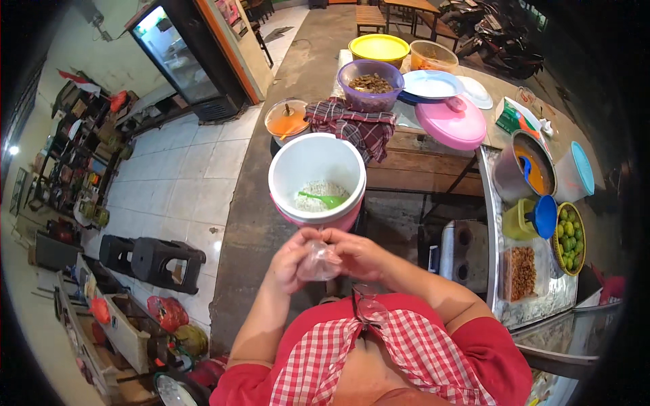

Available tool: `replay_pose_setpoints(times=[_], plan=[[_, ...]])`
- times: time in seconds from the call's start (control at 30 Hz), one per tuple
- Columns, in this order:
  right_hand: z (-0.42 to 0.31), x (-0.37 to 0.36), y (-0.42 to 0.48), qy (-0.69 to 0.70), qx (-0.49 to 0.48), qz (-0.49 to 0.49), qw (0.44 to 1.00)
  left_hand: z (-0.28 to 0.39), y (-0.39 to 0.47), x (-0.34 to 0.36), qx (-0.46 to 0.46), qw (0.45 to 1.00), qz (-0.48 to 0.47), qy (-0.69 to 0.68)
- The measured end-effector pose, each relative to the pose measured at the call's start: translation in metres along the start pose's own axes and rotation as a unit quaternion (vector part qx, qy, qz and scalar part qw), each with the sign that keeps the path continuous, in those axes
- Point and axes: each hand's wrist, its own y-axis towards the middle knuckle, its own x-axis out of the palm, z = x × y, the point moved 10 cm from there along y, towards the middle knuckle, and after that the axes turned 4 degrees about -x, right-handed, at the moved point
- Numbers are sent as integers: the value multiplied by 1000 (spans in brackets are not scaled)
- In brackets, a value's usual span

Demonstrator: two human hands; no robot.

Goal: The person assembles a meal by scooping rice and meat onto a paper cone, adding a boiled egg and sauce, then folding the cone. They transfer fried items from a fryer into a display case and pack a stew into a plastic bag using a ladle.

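Note:
Both hands meet in front of my chest, just below a white and pink insulated tub (317, 175). Between them is a small clear plastic bag (319, 261), bunched together. My left hand (293, 259) pinches its top edge from one side, and my right hand (355, 252) grips it from the other, fingertips nearly touching. What the bag contains cannot be made out. White rice (325, 189) lies at the bottom of the open tub, with a green plastic spoon (330, 201) resting on it.
Beyond the tub are a glass-lidded pot (287, 119), a checked cloth (355, 122) and a purple bowl of food (369, 83). At right, a counter holds a pot of orange sauce (525, 162), a basket of limes (570, 238) and a box of fried bits (520, 274). Black stools (167, 264) stand left.

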Motion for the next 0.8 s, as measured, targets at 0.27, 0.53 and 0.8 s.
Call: replay_pose_setpoints(times=[0.27, 0.53, 0.8], plan=[[-264, -119, 36, -764, -367, 441, 294, 222, 146, 9, 382, 578, 160, 703], [-269, -83, 94, -681, -370, 291, 561, 188, 282, 16, 314, 461, 110, 822], [-309, -61, 95, -808, -217, 230, 498, 329, 277, 20, 365, 323, 235, 841]])
